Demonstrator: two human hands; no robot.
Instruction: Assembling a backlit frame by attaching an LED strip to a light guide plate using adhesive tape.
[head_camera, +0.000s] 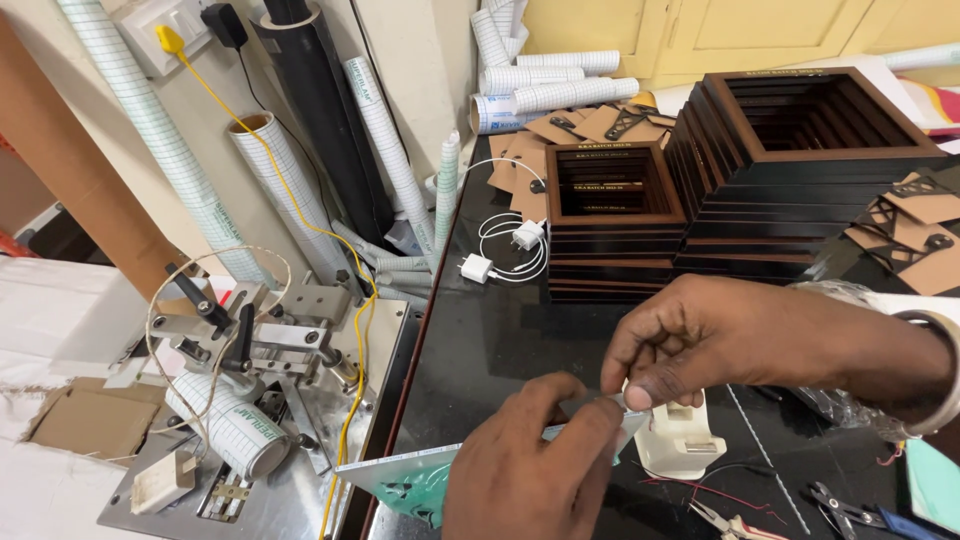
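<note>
My left hand (530, 470) grips the upper edge of a thin flat panel (410, 480) with a pale green face, held low over the black table. My right hand (700, 335) comes in from the right and pinches something small and clear, likely a strip of tape, between thumb and forefinger just above that panel's top corner. A white tape dispenser (680, 440) stands on the table directly under my right hand. A bangle sits on my right wrist.
Two stacks of dark brown square frames (610, 220) (800, 160) stand at the back. White chargers with cables (500, 255) lie beside them. Brown card backings (910, 230), pliers (740, 525), a metal press machine (240, 350) and rolls of film (270, 190) surround the black table (480, 340).
</note>
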